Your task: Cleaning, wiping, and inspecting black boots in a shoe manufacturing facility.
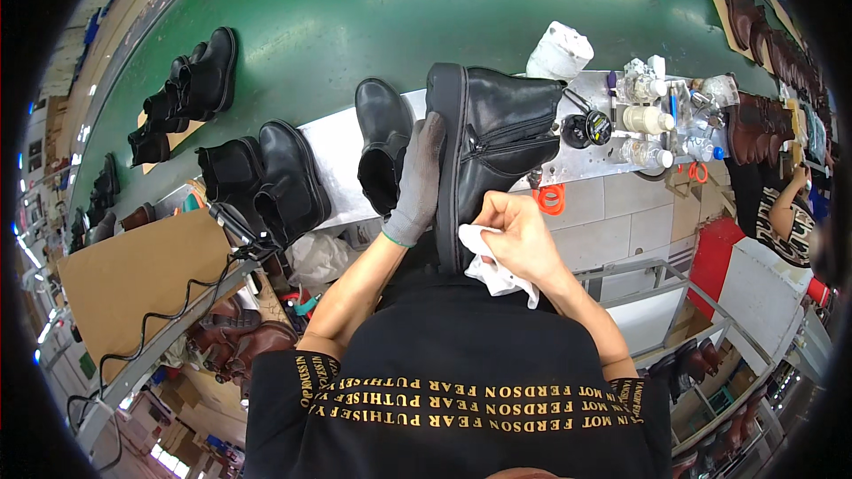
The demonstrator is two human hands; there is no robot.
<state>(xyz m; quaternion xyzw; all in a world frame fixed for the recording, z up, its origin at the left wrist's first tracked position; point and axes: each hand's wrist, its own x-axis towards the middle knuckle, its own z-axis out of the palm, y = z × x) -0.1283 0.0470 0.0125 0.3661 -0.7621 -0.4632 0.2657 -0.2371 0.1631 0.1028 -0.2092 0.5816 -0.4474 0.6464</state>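
Gold-lettered black shirt (470,355) foremost, we brace a black leather boot (510,99) at the green worktop (355,27), gray-gloved left hand (419,182) flat on its sole, bare right hand (525,235) pinching white cloth (499,278); uneven pressure could tip the boot.

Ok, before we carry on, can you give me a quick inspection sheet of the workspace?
Surface: green table with a metal ledge along its near side.
Job's things: black boot, zip side up; white cloth by its sole.
Clutter: bottles and orange-handled scissors on the right.
Hands: gloved left hand against the sole; bare right hand gripping the cloth.
Cables: black cable by the cardboard, left.
Surroundings: co-worker, far right.
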